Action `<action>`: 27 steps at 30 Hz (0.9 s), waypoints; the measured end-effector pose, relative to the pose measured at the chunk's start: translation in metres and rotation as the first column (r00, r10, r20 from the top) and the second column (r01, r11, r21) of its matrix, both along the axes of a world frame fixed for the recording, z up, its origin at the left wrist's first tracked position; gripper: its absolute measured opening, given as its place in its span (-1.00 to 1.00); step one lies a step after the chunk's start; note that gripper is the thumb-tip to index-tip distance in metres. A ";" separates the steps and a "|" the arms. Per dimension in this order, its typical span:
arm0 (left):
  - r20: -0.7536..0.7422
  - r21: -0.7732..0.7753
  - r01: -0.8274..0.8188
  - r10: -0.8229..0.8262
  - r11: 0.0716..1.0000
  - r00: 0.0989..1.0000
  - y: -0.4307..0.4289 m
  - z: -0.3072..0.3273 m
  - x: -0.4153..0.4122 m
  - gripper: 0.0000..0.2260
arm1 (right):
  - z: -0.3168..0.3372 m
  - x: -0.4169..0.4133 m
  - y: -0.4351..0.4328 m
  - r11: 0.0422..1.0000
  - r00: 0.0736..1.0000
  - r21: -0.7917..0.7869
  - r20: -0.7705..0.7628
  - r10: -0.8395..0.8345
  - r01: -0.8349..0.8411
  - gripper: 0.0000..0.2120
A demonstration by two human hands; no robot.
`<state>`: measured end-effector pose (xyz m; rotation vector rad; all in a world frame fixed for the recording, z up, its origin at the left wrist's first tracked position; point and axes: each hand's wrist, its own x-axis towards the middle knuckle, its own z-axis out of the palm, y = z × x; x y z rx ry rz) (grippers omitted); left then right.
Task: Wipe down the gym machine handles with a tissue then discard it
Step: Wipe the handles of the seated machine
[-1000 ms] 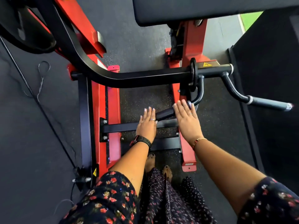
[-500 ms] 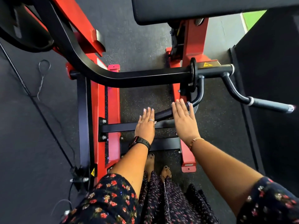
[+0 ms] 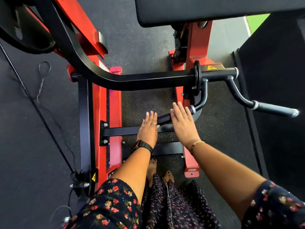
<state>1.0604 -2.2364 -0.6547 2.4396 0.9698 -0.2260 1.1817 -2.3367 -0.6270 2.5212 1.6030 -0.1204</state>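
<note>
- The right hand is edging slightly leftward over the near handle; the left hand is barely shifting.
- Both hands are lying flat on that handle, fingers straight and together, holding nothing.
- No tissue is showing anywhere, so wiping is seemingly not begun, leaving this grip, the outer handle and the discarding.

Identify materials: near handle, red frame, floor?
The handle looks like a black steel tube with a matte sleeve, perhaps rubber; a bright metal ring sits at the sleeve's end. The frame looks like steel with glossy red paint or powder coat, given its soft highlights. The floor is probably rubber matting: dark, matte, finely speckled.
</note>
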 end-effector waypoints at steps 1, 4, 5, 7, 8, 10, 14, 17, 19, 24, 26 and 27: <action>-0.004 0.006 0.002 -0.002 1.000 1.000 -0.001 0.000 0.000 -0.51 | 0.000 -0.004 0.008 1.000 1.000 0.016 -0.012 0.001 -0.001 -0.49; -0.019 -0.003 -0.003 0.003 1.000 1.000 0.000 -0.001 0.001 -0.48 | -0.003 -0.029 0.024 0.997 0.992 0.067 -0.121 0.035 -0.027 -0.54; -0.022 -0.007 -0.007 0.006 1.000 1.000 0.000 -0.001 0.001 -0.47 | -0.004 -0.036 0.024 0.996 0.986 0.080 -0.157 0.053 -0.040 -0.53; -0.006 -0.025 -0.024 0.024 0.999 1.000 0.001 0.000 0.001 -0.47 | -0.004 -0.039 0.014 0.992 0.977 0.099 -0.190 0.095 -0.077 -0.48; 0.006 -0.034 -0.028 0.029 0.999 1.000 0.001 0.001 0.001 -0.47 | -0.005 -0.035 0.006 0.988 0.977 0.114 -0.178 0.119 -0.100 -0.46; 0.021 -0.042 -0.015 0.016 0.999 1.000 0.001 0.001 0.001 -0.50 | -0.005 -0.021 -0.010 0.984 0.981 0.123 -0.132 0.144 -0.128 -0.42; 0.025 -0.046 -0.009 0.010 0.999 1.000 0.001 -0.001 -0.001 -0.51 | -0.006 -0.002 -0.010 0.997 0.995 0.072 -0.095 -0.016 0.023 -0.38; 0.021 -0.051 -0.011 0.012 0.999 1.000 0.000 -0.001 0.000 -0.51 | -0.004 -0.015 0.012 0.998 0.993 0.063 -0.118 -0.014 0.022 -0.43; 0.022 -0.063 -0.022 0.023 0.998 0.999 0.000 0.000 0.001 -0.50 | -0.006 -0.028 0.018 0.994 0.990 0.081 -0.116 0.083 -0.074 -0.49; 0.009 -0.068 -0.036 0.037 0.997 0.999 0.000 0.000 0.001 -0.51 | -0.017 -0.020 -0.027 0.987 0.986 0.081 -0.090 0.143 -0.135 -0.30; -0.009 -0.063 -0.017 0.016 0.998 1.000 0.001 0.000 0.002 -0.52 | -0.019 -0.004 -0.042 0.994 0.998 0.105 -0.054 0.012 -0.007 -0.25; -0.016 -0.065 -0.008 0.007 0.998 1.000 0.001 0.001 0.002 -0.52 | -0.017 0.002 -0.044 0.991 0.996 0.109 -0.055 -0.072 0.078 -0.27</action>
